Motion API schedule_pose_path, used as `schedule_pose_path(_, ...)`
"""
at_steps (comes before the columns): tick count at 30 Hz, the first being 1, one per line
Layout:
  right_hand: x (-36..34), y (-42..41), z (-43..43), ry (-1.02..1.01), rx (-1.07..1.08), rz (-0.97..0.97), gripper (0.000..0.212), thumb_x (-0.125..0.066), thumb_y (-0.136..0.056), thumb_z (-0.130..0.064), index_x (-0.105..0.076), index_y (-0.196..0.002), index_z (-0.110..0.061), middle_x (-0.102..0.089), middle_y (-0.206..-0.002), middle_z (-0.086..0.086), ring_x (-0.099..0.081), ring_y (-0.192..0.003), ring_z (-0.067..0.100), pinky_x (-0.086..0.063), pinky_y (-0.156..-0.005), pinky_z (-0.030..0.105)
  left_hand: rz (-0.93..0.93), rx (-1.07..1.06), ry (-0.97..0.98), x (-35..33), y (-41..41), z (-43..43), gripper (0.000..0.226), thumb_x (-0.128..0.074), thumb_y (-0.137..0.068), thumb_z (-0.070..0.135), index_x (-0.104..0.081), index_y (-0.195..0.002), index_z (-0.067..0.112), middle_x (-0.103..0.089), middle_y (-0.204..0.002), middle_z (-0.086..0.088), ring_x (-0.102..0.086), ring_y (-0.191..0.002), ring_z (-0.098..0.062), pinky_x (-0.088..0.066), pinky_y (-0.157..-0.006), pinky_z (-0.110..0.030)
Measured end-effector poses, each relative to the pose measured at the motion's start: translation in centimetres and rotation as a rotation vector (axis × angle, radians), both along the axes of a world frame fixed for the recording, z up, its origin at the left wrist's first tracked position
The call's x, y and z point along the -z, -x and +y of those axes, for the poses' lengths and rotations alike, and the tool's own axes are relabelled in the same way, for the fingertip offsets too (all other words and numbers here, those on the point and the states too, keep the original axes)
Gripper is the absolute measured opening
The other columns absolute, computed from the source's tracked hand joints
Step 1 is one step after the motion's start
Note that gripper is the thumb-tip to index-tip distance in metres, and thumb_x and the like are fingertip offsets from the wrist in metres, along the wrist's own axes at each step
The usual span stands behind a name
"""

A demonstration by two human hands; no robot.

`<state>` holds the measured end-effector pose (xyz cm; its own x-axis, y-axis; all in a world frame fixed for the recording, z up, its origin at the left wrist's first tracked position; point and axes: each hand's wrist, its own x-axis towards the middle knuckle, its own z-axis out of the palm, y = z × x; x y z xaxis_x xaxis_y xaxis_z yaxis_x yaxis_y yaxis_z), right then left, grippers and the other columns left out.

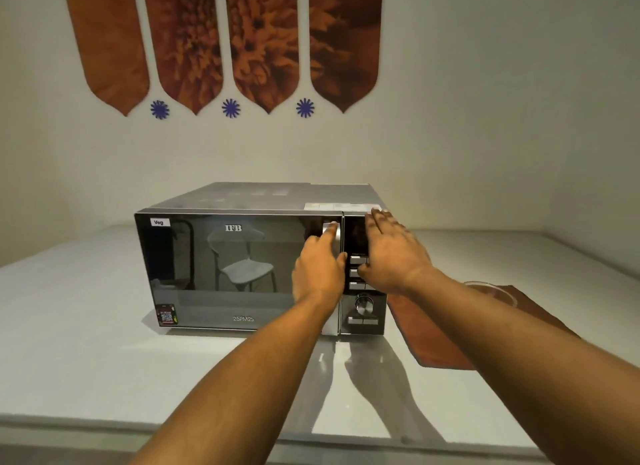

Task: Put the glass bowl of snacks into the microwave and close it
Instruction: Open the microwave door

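A black and silver microwave (225, 270) stands on a white counter with its mirrored door closed. My left hand (320, 267) curls around the silver vertical door handle (331, 230) at the door's right edge. My right hand (391, 256) lies flat, fingers spread, against the control panel (363, 312) and the top right corner of the microwave. The rim of a glass bowl (498, 289) shows just behind my right forearm, on a brown mat; its contents are hidden by the arm.
The brown mat (446, 336) lies on the counter (86, 326) to the right of the microwave. The wall behind carries orange flower panels (225, 41). The counter's front edge runs across the bottom of the view.
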<state>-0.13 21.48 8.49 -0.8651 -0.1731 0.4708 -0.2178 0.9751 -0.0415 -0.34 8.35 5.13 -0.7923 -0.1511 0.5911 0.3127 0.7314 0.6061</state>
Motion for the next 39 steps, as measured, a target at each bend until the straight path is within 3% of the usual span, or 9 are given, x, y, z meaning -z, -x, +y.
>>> schedule_pose_path(7,0.7,0.6,1.2,0.006,-0.049,0.102,0.101,-0.064,-0.076,-0.046,-0.008,-0.153,-0.014,-0.014,-0.163,0.009,-0.011,-0.150,0.025,-0.009,-0.119,0.039,0.041,-0.097,0.022,-0.3,-0.3,1.2,0.047,-0.064,-0.088,0.019,-0.045,-0.130,0.031,-0.061,-0.108,-0.002,-0.061,-0.097,-0.022,-0.051,-0.075,-0.036)
schedule_pose_path(11,1.2,1.2,1.7,-0.017,-0.080,0.140,0.105,-0.066,-0.075,-0.049,-0.004,-0.153,-0.015,-0.012,-0.163,0.009,-0.009,-0.150,0.026,-0.004,-0.117,0.038,0.271,-0.119,-0.062,1.8,-3.4,0.2,0.037,-0.062,-0.086,0.014,-0.050,-0.117,0.030,-0.055,-0.095,0.003,-0.060,-0.081,-0.019,-0.052,-0.064,-0.034)
schedule_pose_path(19,1.7,1.1,1.7,-0.045,-0.081,0.129,0.110,-0.060,-0.075,-0.059,0.004,-0.153,-0.013,-0.002,-0.164,0.009,-0.001,-0.150,0.027,-0.002,-0.119,0.041,0.474,-0.336,-0.029,4.6,-13.1,-4.6,0.057,-0.063,-0.089,0.008,-0.047,-0.139,0.031,-0.047,-0.134,0.004,-0.050,-0.118,-0.014,-0.051,-0.094,-0.043)
schedule_pose_path(23,1.8,1.0,1.8,-0.084,-0.082,0.116,0.114,-0.060,-0.074,-0.063,0.006,-0.153,-0.013,0.000,-0.164,0.010,0.001,-0.150,0.028,-0.006,-0.122,0.044,0.569,-0.398,-0.113,5.5,-17.7,-7.4,0.051,-0.052,-0.094,0.011,-0.045,-0.144,0.015,-0.051,-0.145,-0.005,-0.048,-0.133,-0.016,-0.043,-0.107,-0.032)
schedule_pose_path(26,1.9,0.9,2.0,-0.105,-0.076,0.113,0.115,-0.060,-0.074,-0.064,0.006,-0.152,-0.012,0.001,-0.164,0.010,0.002,-0.150,0.029,-0.009,-0.122,0.047,0.621,-0.482,-0.134,5.8,-20.2,-10.2,0.050,-0.049,-0.094,0.006,-0.044,-0.144,0.011,-0.050,-0.146,-0.005,-0.045,-0.135,-0.013,-0.036,-0.109,-0.021)
schedule_pose_path(29,1.9,0.8,1.8,-0.102,-0.076,0.107,0.116,-0.060,-0.074,-0.064,0.007,-0.152,-0.011,0.002,-0.164,0.011,0.004,-0.150,0.029,-0.008,-0.122,0.046,0.607,-0.572,-0.269,5.8,-21.5,-13.2,0.051,-0.046,-0.098,0.001,-0.042,-0.146,0.017,-0.049,-0.146,0.000,-0.045,-0.135,-0.012,-0.038,-0.110,-0.031)
schedule_pose_path(33,2.1,0.9,1.7,-0.073,-0.077,0.103,0.113,-0.057,-0.077,-0.063,0.009,-0.152,-0.010,0.007,-0.164,0.011,0.009,-0.150,0.028,-0.007,-0.122,0.046,0.619,-0.644,-0.452,5.0,-22.2,-14.9,0.043,-0.041,-0.103,0.029,-0.042,-0.145,0.024,-0.048,-0.145,0.003,-0.042,-0.133,-0.008,-0.034,-0.108,-0.022)
schedule_pose_path(36,2.0,1.0,1.9,-0.053,-0.103,0.106,0.111,-0.056,-0.078,-0.063,0.007,-0.152,-0.010,0.005,-0.164,0.011,0.007,-0.150,0.027,-0.010,-0.122,0.046,0.621,-0.670,-0.488,4.2,-22.3,-14.9,0.047,-0.037,-0.102,0.037,-0.041,-0.145,0.018,-0.047,-0.146,-0.007,-0.042,-0.135,-0.018,-0.035,-0.113,-0.039)
schedule_pose_path(39,2.1,0.7,2.1,0.081,-0.186,0.074,0.108,-0.057,-0.081,-0.060,0.010,-0.152,-0.013,0.006,-0.164,0.009,0.007,-0.150,0.024,-0.007,-0.122,0.043,0.653,-0.770,-0.334,3.5,-22.1,-13.1,0.055,-0.037,-0.100,0.036,-0.035,-0.147,0.008,-0.037,-0.152,-0.015,-0.029,-0.144,-0.028,-0.014,-0.120,-0.048)
